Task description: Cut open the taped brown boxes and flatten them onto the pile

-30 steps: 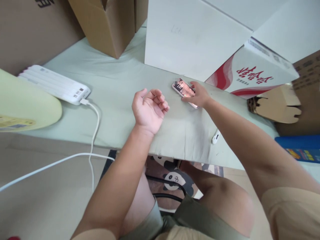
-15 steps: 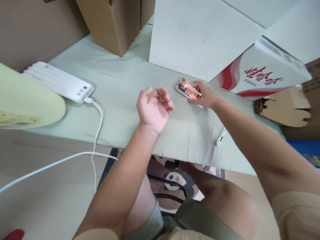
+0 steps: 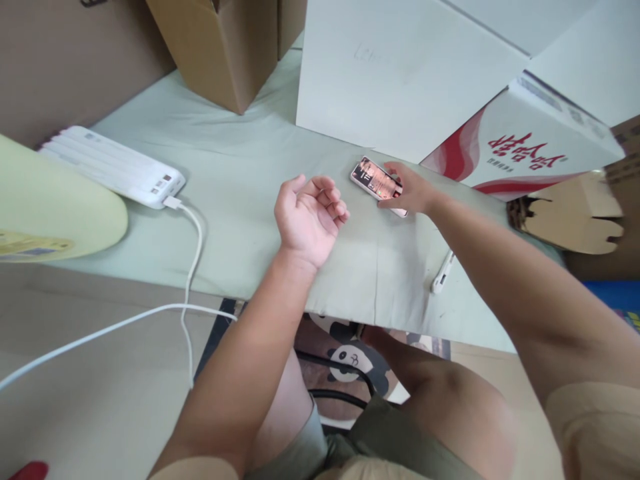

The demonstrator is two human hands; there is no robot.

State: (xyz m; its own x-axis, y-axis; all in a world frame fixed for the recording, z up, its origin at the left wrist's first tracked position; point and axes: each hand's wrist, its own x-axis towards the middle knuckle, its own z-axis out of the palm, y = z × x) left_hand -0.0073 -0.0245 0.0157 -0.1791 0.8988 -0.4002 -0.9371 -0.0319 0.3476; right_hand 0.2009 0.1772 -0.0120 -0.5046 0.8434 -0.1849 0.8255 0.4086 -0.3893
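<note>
A phone (image 3: 374, 181) with a lit screen lies flat on the pale green cloth-covered table (image 3: 240, 160). My right hand (image 3: 411, 191) rests over the phone's near end, fingers on it; whether it grips the phone is unclear. My left hand (image 3: 307, 218) lies on the cloth to the left of the phone, palm up, fingers loosely curled with nothing in them.
A white power bank (image 3: 113, 167) with a white cable (image 3: 187, 267) lies at the left. Brown cardboard boxes (image 3: 220, 47) stand at the back, a white box (image 3: 400, 73) and a red-and-white carton (image 3: 520, 147) behind the phone. A small white item (image 3: 443, 272) lies near the table's edge.
The view shifted slightly. Both hands and the phone stay about where they were.
</note>
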